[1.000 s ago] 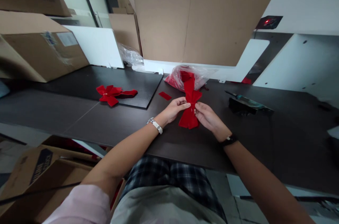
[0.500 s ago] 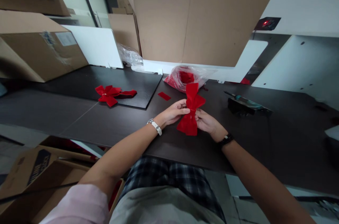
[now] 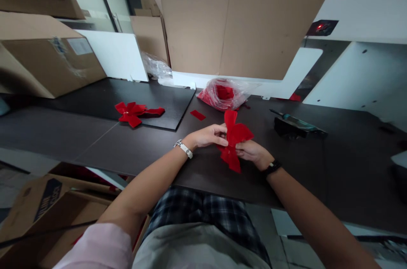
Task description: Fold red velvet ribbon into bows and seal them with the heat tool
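Observation:
A red fabric bow (image 3: 234,135) is held between my two hands above the dark table, its loops pointing up and down. My left hand (image 3: 211,135) pinches it near the middle from the left, thumb in front. From the right, my right hand (image 3: 252,151) grips the bow by its centre, with some fingers hidden behind the fabric. Another red bow (image 3: 132,113) with a tail lies on the black board to the left. A small flat red strip (image 3: 197,115) rests on the table just beyond my left hand.
Behind the bow stands a clear plastic bag (image 3: 222,94) of red pieces. A teal-handled tool (image 3: 294,120) lies on a black stand to the right. Cardboard boxes (image 3: 47,54) stand at left, and a large cardboard sheet (image 3: 251,18) rises at the back.
The bow has come slightly lower and nearer to me and has turned, its loops spreading out more. Both hands still hold it; the left has shifted a little down.

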`<state>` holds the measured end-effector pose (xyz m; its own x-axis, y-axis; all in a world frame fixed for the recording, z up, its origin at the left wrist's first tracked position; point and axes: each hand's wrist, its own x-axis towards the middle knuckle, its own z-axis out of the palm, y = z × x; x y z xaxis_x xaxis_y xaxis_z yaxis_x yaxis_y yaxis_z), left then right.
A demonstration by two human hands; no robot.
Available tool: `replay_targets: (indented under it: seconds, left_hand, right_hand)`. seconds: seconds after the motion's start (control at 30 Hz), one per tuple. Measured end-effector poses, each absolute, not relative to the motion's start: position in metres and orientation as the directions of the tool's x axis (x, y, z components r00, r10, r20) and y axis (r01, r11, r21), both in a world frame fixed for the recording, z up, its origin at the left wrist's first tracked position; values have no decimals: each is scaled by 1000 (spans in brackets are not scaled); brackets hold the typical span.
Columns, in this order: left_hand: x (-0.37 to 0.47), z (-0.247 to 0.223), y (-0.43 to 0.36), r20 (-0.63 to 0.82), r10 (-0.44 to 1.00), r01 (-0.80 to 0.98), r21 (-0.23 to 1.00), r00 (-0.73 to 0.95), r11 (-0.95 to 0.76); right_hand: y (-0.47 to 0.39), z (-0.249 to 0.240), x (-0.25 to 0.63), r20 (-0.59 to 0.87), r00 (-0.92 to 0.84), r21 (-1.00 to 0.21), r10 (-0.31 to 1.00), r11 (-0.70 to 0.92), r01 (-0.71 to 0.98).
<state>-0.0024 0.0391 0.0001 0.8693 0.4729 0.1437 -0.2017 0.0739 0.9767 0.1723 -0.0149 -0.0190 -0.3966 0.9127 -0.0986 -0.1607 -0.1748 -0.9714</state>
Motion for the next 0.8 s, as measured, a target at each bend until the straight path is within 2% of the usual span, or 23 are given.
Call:
replay_targets:
  seconds: [0.07, 0.17, 0.33, 0.4, 0.47, 0.53, 0.6, 0.67, 0.8]
  left_hand:
    - [-4, 2, 39, 124, 436, -195, 973, 891, 122]
    - [-4, 5, 38, 168, 491, -300, 932, 855, 203]
    - [2, 3, 42, 147, 603, -309, 935, 784, 174]
    - [4, 0, 46, 164, 670, -259, 965, 724, 44]
    - [4, -3, 49, 246, 722, -134, 968, 646, -211]
    - [2, -4, 49, 367, 710, 69, 862, 601, -503]
    - [-1, -3, 46, 441, 649, 233, 687, 620, -689]
    - [-2, -1, 42, 451, 595, 281, 586, 665, -760]
    - [-1, 5, 35, 435, 522, 201, 595, 733, -778]
  right_hand:
    - [-17, -15, 173, -92, -394, -985, 914, -142, -101]
    - [-16, -6, 174, -57, -374, -998, 926, -58, 8]
    - [-8, 4, 181, 162, -259, -927, 952, 237, 290]
    - [-6, 3, 183, 253, -208, -862, 945, 318, 395]
    - [-4, 0, 185, 340, -172, -766, 924, 379, 519]
    - [-4, -3, 185, 415, -166, -646, 895, 418, 639]
    - [-4, -4, 185, 464, -174, -543, 869, 434, 719]
    - [-4, -5, 185, 488, -176, -486, 855, 433, 759]
    - [-1, -5, 187, 516, -126, -430, 847, 384, 817]
